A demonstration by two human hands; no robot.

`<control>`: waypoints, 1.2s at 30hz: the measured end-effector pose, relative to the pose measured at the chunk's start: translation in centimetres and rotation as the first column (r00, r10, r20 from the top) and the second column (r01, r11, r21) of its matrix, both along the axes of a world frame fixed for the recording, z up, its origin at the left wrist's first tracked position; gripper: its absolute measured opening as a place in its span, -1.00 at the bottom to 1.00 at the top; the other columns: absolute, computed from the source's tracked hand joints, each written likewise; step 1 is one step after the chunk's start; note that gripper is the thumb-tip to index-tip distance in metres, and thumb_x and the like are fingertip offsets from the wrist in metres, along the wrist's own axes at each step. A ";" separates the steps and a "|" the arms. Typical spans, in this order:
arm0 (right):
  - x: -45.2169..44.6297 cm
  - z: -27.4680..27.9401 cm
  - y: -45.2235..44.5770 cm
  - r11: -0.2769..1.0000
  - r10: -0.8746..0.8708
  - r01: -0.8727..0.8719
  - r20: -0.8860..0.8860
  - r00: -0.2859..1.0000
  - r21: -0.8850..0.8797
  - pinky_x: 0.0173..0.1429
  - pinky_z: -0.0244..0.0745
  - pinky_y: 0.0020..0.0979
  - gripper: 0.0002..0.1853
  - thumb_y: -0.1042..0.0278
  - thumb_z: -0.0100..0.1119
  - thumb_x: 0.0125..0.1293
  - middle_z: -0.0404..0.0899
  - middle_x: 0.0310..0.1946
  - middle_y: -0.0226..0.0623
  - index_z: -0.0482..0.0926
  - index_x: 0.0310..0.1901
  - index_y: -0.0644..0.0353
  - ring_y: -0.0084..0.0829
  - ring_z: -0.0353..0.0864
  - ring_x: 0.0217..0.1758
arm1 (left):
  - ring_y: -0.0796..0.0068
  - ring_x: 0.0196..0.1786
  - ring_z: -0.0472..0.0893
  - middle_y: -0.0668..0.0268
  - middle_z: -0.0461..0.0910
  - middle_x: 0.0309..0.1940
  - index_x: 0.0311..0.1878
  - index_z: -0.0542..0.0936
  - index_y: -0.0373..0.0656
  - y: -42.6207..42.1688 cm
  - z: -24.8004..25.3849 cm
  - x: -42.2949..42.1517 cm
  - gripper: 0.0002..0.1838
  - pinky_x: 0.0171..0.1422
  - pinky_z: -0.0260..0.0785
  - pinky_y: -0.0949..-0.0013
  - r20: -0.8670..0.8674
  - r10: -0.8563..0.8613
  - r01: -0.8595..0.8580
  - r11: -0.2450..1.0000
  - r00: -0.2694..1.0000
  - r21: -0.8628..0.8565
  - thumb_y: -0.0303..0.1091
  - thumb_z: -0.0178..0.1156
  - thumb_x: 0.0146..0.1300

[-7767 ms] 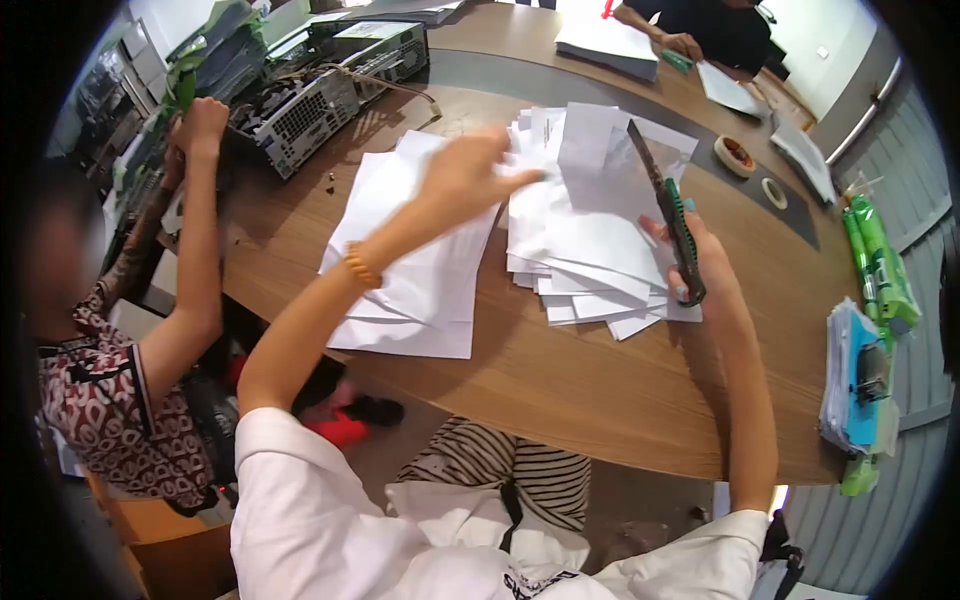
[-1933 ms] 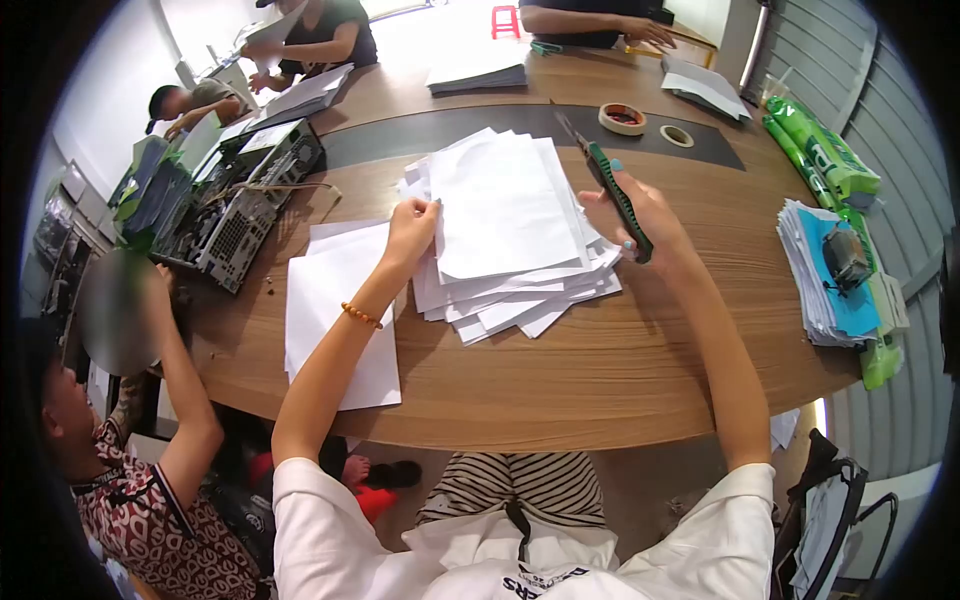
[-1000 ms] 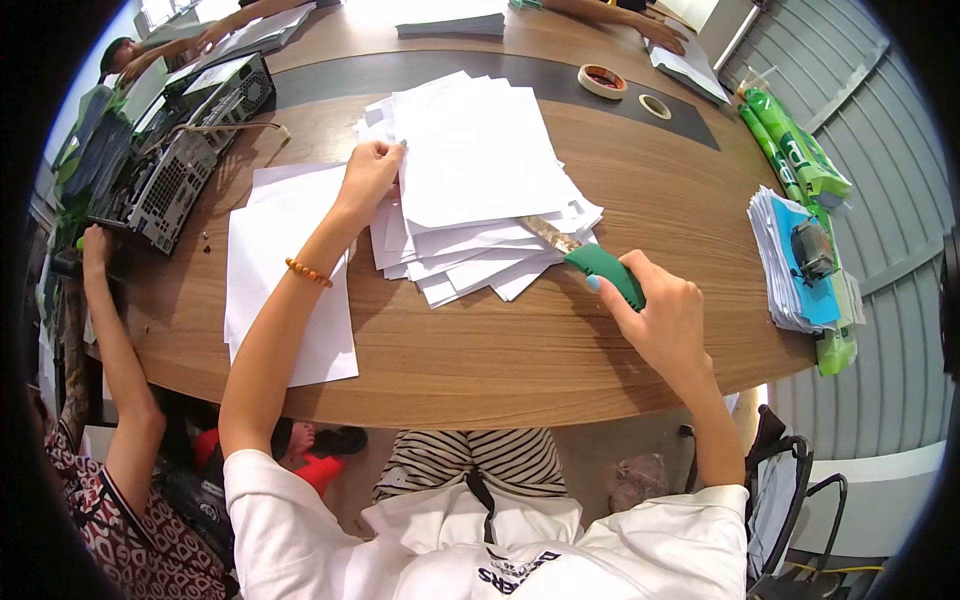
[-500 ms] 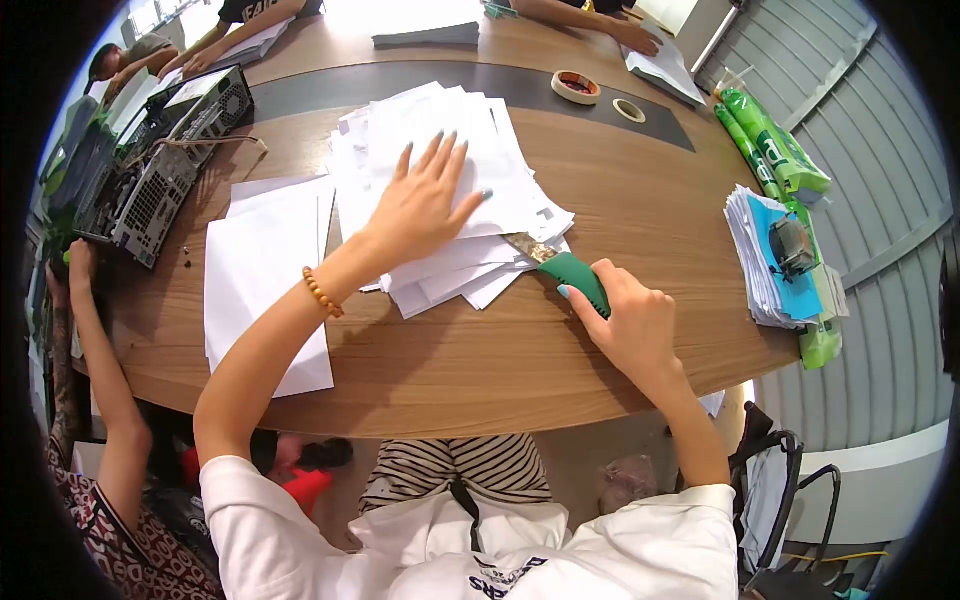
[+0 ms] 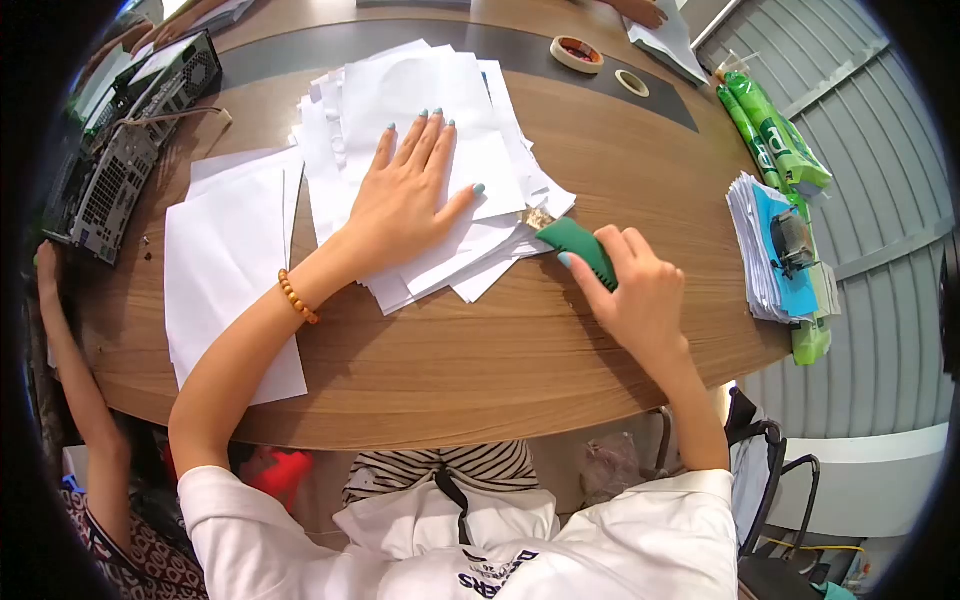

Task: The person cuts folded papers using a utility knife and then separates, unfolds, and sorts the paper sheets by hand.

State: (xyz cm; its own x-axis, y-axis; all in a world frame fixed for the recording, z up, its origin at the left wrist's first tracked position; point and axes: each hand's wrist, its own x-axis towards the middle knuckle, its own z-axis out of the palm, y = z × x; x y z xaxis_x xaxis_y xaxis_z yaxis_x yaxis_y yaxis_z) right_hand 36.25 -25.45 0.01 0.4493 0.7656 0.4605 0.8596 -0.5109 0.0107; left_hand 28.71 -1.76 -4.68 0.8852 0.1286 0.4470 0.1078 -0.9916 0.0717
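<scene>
My left hand [image 5: 408, 205] lies flat with fingers spread on the top white sheet of an uneven stack of paper [image 5: 425, 85]. A beaded bracelet circles that wrist. At the stack's lower right corner, my right hand [image 5: 640, 290] is closed around the green handle of a knife [image 5: 578, 248]. Its worn metal blade shows only in part, and the tip is hidden at the edge of the sheets. To the left of the stack rests a second, thinner pile of white sheets [image 5: 235, 265], partly under my left forearm.
An opened computer case [image 5: 125, 185] stands on the left, with a person's arm [image 5: 75, 350] near it. Two tape rolls [image 5: 577, 55] lie at the back. On the right are green packages [image 5: 770, 130] and clipped papers [image 5: 755, 250]. Another person's hand [image 5: 642, 12] touches papers at the back.
The view has tilted downward and shifted a little. My left hand stays on the stack with its fingers flatter. The knife stays at the stack's corner, with less of its blade showing.
</scene>
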 end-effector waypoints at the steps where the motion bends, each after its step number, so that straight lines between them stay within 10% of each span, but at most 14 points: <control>1: 0.2 0.1 0.1 1.000 0.000 0.000 -0.005 1.000 -0.011 -0.67 0.31 -0.38 -0.70 0.06 0.14 0.12 0.38 -0.59 -0.32 0.44 -0.37 0.15 -0.30 0.47 -0.67 | 0.13 0.36 -0.01 -0.07 0.06 0.27 0.23 0.11 -0.43 0.0 -0.1 0.0 -0.30 0.40 -0.26 0.07 -0.005 0.000 0.000 1.000 1.000 -0.011 0.02 -0.20 0.24; 25: 12.2 0.2 12.9 0.996 0.038 -0.043 0.072 0.997 0.072 -0.45 0.43 -0.15 -0.61 -0.08 0.07 0.10 0.55 -0.52 -0.16 0.48 -0.42 0.15 -0.12 0.57 -0.47 | 0.14 0.36 0.02 -0.05 0.10 0.25 0.22 0.14 -0.43 -0.1 -0.5 0.2 -0.27 0.39 -0.25 0.08 0.034 0.024 -0.023 0.999 0.999 -0.027 0.07 -0.20 0.22; 29: 15.3 0.6 15.1 0.980 -0.192 0.179 0.174 0.966 0.086 -0.38 0.47 -0.20 -0.58 -0.11 0.02 0.12 0.57 -0.50 -0.12 0.52 -0.37 0.15 -0.08 0.58 -0.43 | 0.14 0.36 0.03 -0.06 0.10 0.25 0.21 0.15 -0.43 0.0 -0.5 0.2 -0.27 0.39 -0.23 0.07 0.041 0.012 -0.011 1.000 0.999 -0.024 0.07 -0.20 0.21; 32: 16.1 0.8 14.6 0.946 -0.129 0.100 0.075 0.989 0.309 -0.48 0.42 -0.30 -0.53 -0.14 -0.03 0.17 0.59 -0.43 -0.04 0.56 -0.27 0.16 -0.23 0.58 -0.52 | 0.13 0.35 0.05 -0.07 0.12 0.24 0.20 0.17 -0.43 0.0 -0.6 0.3 -0.28 0.38 -0.22 0.07 0.065 0.005 -0.001 0.998 0.998 -0.064 0.06 -0.17 0.20; 33: 14.5 1.6 13.7 0.953 -0.027 0.105 -0.263 0.964 0.285 -0.59 0.33 -0.41 -0.53 -0.13 -0.07 0.20 0.60 -0.42 -0.08 0.54 -0.32 0.19 -0.39 0.49 -0.66 | 0.13 0.35 0.05 -0.07 0.12 0.24 0.20 0.17 -0.43 0.0 -0.5 0.3 -0.28 0.38 -0.22 0.07 0.067 0.030 -0.026 0.998 0.997 -0.057 0.06 -0.17 0.20; 36: 9.1 2.8 10.6 0.942 0.306 0.004 -0.863 0.402 0.336 -0.79 0.12 -0.59 -0.51 -0.10 -0.17 0.28 0.61 -0.43 -0.24 0.49 -0.32 0.25 -0.68 0.24 -0.85 | 0.12 0.33 0.07 -0.07 0.13 0.22 0.16 0.20 -0.42 -0.2 -0.3 0.1 -0.37 0.39 -0.21 0.06 0.097 0.008 0.006 0.990 0.995 -0.141 -0.04 -0.12 0.22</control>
